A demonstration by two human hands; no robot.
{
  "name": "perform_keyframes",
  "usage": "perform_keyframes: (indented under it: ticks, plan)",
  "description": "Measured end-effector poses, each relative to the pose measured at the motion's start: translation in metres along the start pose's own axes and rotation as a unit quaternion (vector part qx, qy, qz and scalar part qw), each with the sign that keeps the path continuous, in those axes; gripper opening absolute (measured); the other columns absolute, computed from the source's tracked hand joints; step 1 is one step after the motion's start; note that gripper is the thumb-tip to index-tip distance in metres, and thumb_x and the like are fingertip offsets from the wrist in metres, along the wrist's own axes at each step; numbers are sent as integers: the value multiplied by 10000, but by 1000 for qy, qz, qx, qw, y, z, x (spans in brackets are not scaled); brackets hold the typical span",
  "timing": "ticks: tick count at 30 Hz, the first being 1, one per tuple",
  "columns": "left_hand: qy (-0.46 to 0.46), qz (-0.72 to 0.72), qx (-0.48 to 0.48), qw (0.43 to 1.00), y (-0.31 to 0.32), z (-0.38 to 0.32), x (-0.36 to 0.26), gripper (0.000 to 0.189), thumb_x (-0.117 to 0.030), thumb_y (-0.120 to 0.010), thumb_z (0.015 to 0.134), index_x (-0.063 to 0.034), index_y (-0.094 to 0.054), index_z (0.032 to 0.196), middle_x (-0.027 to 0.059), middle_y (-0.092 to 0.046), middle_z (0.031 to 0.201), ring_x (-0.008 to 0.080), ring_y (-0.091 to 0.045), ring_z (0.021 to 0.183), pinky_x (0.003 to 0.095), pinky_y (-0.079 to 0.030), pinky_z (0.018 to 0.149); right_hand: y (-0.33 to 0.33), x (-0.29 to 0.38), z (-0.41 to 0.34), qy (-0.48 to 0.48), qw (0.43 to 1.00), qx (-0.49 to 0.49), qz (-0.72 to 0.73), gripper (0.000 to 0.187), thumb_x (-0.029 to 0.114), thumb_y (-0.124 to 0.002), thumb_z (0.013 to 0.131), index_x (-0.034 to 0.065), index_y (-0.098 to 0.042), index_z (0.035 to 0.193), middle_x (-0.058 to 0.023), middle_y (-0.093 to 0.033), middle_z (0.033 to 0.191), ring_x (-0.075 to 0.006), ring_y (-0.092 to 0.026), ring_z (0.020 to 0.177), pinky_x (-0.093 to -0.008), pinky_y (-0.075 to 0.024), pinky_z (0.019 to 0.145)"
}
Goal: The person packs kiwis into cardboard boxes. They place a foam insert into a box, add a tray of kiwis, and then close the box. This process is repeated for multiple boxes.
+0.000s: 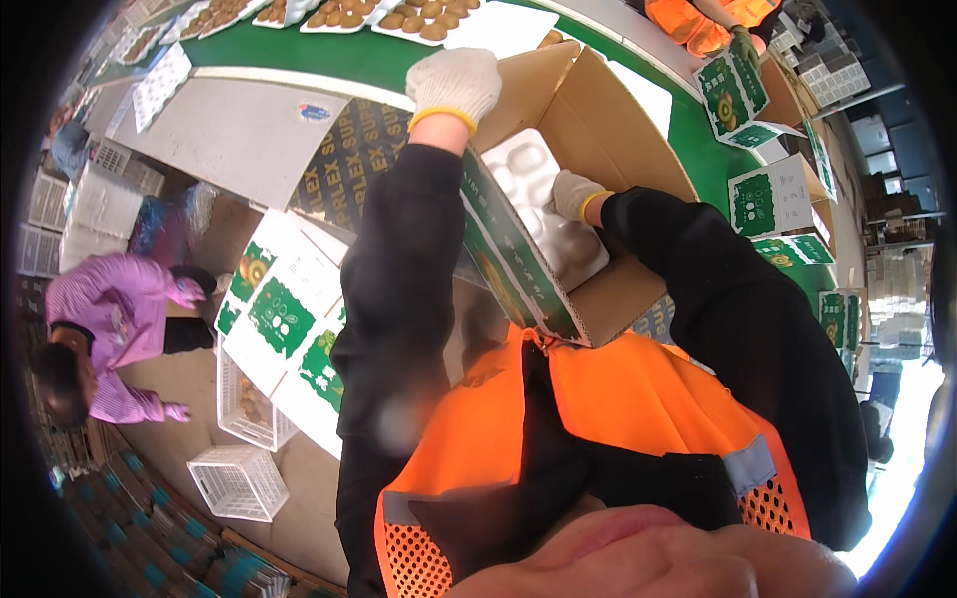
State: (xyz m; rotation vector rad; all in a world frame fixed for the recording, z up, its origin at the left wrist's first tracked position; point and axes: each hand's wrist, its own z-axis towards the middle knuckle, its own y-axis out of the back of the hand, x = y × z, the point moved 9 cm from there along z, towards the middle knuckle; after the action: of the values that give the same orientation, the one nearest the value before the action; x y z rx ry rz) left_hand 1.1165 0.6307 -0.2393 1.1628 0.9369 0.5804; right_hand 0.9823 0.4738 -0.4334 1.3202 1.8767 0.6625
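Note:
An open cardboard box [523, 269] with green and white printing stands tilted in front of my chest. Inside it lies a white molded tray [527, 176] with rounded hollows. My right hand [579, 196], in a knitted glove with a yellow cuff, reaches into the box with its fingers on the tray's edge. My left hand [454, 86], gloved the same way, is at the box's far left corner beside a raised flap; its fingers are mostly hidden, so its grip cannot be told. Beyond it, trays of kiwifruit [422, 19] line a green conveyor belt [299, 60].
Flat printed cartons [291, 321] lie at my left. White plastic crates [238, 482] stand on the floor, near a person in pink [119, 321]. More printed boxes [777, 194] stand along the belt at right, where a co-worker's gloved hand [744, 48] touches one.

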Motion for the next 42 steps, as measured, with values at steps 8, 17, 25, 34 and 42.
perform_keyframes:
  ticks: [8,17,25,34,42]
  plan:
    - [5,22,59,998,-3,1,6,381,-368,-510,902,-77,-651,1105,192,-681,1070,377,-633,1032,479,-493,879,136,51,-48,176,980,11,96,334,334,-568,922,140,-667,1175,-91,-703,1046,-285,-673,985,-418,-515,839]
    - [59,40,29,997,-5,3,7,346,-389,-563,856,-118,-698,1024,143,-701,1048,345,-658,1010,471,-519,842,183,-95,-152,93,875,-354,318,474,303,-653,848,71,-545,1247,-205,-656,1069,-385,-633,1003,-436,-496,859]
    - [89,75,26,993,-14,5,16,377,-421,-596,822,-111,-713,1001,157,-702,1033,347,-664,994,459,-520,839,116,-91,-98,171,718,-283,612,659,192,-606,882,-10,-362,1460,-243,-530,1346,-299,-531,1254,-338,-406,1045]
    - [94,93,31,991,-20,2,27,429,-456,-583,838,-77,-689,1008,184,-698,969,379,-656,945,483,-498,815,-21,-159,59,-65,850,-280,442,508,265,-629,899,38,-487,1331,-161,-541,1333,-274,-570,1169,-377,-481,973]
    - [108,74,22,991,-19,-15,36,459,-478,-620,868,-80,-698,1082,183,-706,932,357,-671,912,462,-509,814,-13,-202,174,-112,902,-417,-16,505,115,-528,893,133,-435,1389,-44,-412,1461,-252,-403,1324,-404,-388,1030]
